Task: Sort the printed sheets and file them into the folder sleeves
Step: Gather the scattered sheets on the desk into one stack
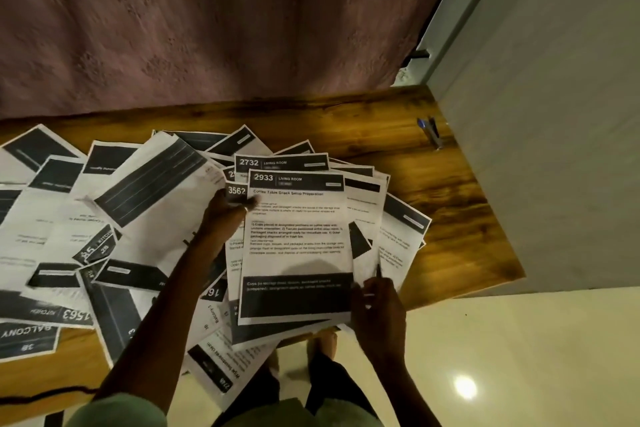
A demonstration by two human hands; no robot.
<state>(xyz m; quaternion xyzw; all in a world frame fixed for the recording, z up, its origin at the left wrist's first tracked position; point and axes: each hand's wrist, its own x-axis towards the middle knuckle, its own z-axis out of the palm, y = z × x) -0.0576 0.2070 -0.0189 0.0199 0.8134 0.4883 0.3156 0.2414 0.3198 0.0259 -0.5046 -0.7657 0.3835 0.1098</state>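
the sheet headed 2933 [296, 246] is seen on top of a fanned stack [393, 236] held just above the counter [433, 184]. the stack is gripped by the left hand [225, 215] at that sheet's upper left corner and pinched by the right hand [377, 308] at its lower right corner. just behind it a sheet headed 2732 [282, 163] shows. left of it, loose sheets [69, 218] are spread over the counter, some overhanging the near edge. far to its right two pens [431, 132] are laid. no folder is seen. the fan is judged loose: were either grip eased, sheets could slip out and be mixed with the unsorted ones.
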